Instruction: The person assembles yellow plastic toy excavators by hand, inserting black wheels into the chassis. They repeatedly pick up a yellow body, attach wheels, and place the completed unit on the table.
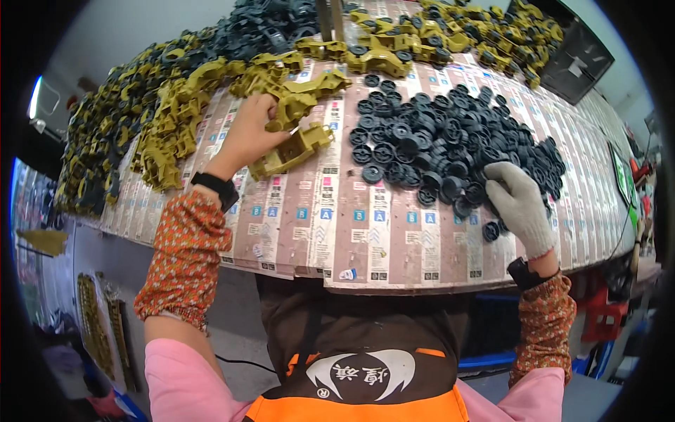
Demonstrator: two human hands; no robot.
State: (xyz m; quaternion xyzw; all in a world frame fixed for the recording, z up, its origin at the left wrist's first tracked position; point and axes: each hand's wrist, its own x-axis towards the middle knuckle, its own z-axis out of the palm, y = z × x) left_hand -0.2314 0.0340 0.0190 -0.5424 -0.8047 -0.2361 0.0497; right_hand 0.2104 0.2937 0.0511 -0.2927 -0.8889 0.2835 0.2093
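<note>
My bare left hand [247,135] is closed at the edge of a yellow plastic toy-vehicle body [294,107], its fingers curled and its thumb reaching along the part. Just below the thumb, another yellow body [292,151] lies on the table with its hollow side showing. At the right, my right hand [522,207] wears a pale knit glove. Its fingers bend together at the near right edge of a heap of dark grey toy wheels [429,133]. Whatever sits between those fingertips is hidden. A single wheel [491,231] lies beside the gloved hand.
Yellow bodies [165,133] are heaped along the left, with dark grey parts [267,24] behind them. More yellow pieces with dark wheels [422,39] cover the far side, around a metal post [329,21]. A black bin [578,62] stands tilted at the far right. The table's front edge [394,287] curves before me.
</note>
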